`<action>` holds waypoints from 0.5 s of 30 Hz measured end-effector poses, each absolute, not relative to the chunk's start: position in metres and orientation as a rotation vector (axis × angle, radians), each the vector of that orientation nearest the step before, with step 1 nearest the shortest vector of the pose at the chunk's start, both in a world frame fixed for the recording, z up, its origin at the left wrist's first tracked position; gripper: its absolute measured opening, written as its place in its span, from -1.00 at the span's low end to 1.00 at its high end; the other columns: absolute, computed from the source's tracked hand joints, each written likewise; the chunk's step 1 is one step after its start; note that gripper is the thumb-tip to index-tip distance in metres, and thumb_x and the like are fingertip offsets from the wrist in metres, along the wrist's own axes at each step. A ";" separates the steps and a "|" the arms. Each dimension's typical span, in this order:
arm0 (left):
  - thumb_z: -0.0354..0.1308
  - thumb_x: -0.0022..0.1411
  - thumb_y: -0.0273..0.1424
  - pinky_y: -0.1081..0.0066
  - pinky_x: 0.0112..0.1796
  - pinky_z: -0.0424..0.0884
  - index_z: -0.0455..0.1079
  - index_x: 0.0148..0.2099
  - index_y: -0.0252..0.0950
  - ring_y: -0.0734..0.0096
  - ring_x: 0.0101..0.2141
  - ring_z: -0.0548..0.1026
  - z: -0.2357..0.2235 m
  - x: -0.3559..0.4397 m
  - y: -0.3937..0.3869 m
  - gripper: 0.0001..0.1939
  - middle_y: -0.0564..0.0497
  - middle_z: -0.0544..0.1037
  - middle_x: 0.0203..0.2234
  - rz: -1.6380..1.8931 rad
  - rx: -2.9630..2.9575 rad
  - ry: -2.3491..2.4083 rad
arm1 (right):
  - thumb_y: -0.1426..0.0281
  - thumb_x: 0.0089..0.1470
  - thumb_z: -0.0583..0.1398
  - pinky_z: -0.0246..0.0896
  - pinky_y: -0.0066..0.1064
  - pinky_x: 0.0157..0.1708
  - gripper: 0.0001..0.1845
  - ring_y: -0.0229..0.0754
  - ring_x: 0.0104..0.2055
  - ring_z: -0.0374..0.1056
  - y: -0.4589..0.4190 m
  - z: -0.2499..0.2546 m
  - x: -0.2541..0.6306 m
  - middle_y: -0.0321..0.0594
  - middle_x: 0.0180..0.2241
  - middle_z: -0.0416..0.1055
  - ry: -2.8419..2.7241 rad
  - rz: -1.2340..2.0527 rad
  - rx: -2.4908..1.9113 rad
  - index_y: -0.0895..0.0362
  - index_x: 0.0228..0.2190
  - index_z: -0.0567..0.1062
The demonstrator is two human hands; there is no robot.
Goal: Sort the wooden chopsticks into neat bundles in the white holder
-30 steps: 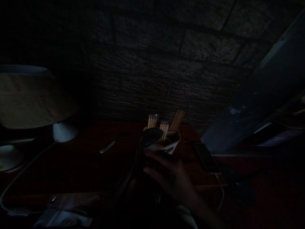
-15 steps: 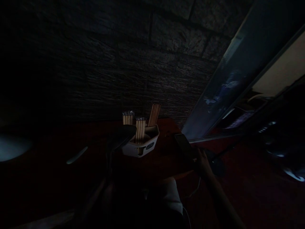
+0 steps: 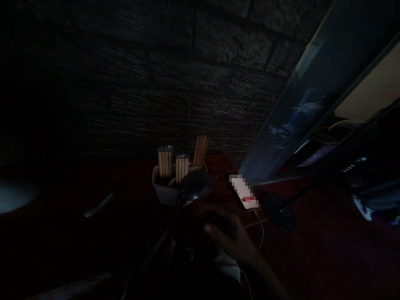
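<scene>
In my left hand (image 3: 162, 250), low in the middle of the view and very dark, is a ladle (image 3: 197, 185) with a dark, shiny bowl. Its thin handle runs down into my closed fingers, and the bowl is raised in front of a pale holder (image 3: 162, 196). My right hand (image 3: 228, 231) is just below and right of the bowl, thumb and fingers apart, with nothing visible in it. Bundles of chopsticks (image 3: 165, 163) stand upright in the holder. Right of it, a phone (image 3: 240, 189) with a lit screen lies on the table, a cable at its near end.
A dark reddish table (image 3: 125, 175) meets a rough stone wall (image 3: 203, 83). Left on it lies a pale slim object (image 3: 98, 206) I cannot make out. A metal post (image 3: 287, 96) rises at the right, beside a dark round object (image 3: 279, 210) near the table edge.
My right hand has left the phone and moved left, towards the ladle. The phone screen has lit up. The ladle has swung right, uncovering the holder's left side.
</scene>
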State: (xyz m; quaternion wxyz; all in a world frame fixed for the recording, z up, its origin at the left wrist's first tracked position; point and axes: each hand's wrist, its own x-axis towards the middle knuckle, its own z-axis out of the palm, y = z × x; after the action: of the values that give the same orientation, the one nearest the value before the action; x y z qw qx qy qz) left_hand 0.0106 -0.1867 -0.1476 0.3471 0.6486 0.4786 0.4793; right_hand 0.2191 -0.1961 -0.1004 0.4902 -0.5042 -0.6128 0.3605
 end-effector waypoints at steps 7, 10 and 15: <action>0.09 0.36 -0.29 0.24 -0.15 0.50 0.40 0.03 -0.27 0.31 -0.15 0.51 -0.137 0.016 -0.190 -0.73 -0.11 0.49 -0.04 1.144 1.637 1.163 | 0.18 0.15 0.23 0.39 -0.46 -0.36 -0.65 -0.28 -0.36 0.46 -0.167 -0.087 0.186 -0.21 -0.26 0.59 -1.399 1.168 -1.090 0.06 -0.07 0.55; 0.10 0.35 -0.29 0.23 -0.16 0.51 0.40 0.04 -0.29 0.30 -0.15 0.51 -0.134 0.014 -0.184 -0.72 -0.11 0.49 -0.05 1.106 1.600 1.117 | 0.14 0.19 0.19 0.36 -0.47 -0.40 -0.66 -0.31 -0.42 0.42 -0.162 -0.080 0.184 -0.20 -0.32 0.57 -1.386 1.193 -1.158 0.12 -0.16 0.56; 0.12 0.34 -0.29 0.23 -0.18 0.51 0.38 0.06 -0.32 0.29 -0.17 0.51 -0.132 0.012 -0.176 -0.69 -0.11 0.49 -0.06 1.024 1.528 1.011 | 0.11 0.17 0.20 0.36 -0.44 -0.38 -0.64 -0.28 -0.40 0.40 -0.158 -0.077 0.184 -0.22 -0.37 0.53 -1.337 1.191 -1.205 0.14 -0.19 0.54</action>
State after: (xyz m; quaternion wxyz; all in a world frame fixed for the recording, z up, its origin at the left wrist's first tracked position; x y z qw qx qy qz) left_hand 0.0115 -0.1762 -0.1320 0.4981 0.6312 0.4178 0.4230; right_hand 0.1838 -0.1576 -0.0772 0.4721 -0.4922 -0.5459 0.4867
